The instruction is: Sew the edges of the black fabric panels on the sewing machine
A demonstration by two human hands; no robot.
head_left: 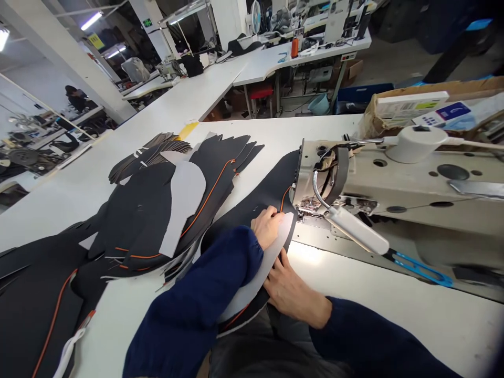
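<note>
A black panel [252, 202] with orange piping and a grey strip [255, 273] lies at the needle end of a beige sewing machine [338, 173]. My left hand [268, 227] has its fingers bent together on the panel, pinching at the grey strip's edge beside the piping. Lower down, my right hand [293, 291] grips the near edge of the same panel, thumb and fingers around the grey and black layers. The panel's far end reaches under the machine head, where the needle is hidden.
Stacked black panels [145, 199] with grey and orange edges cover the left side. A lamp [358, 230] and blue thread snips [423, 269] are at the machine. A cardboard box [368, 118] stands behind it. A person [79, 100] sits far left.
</note>
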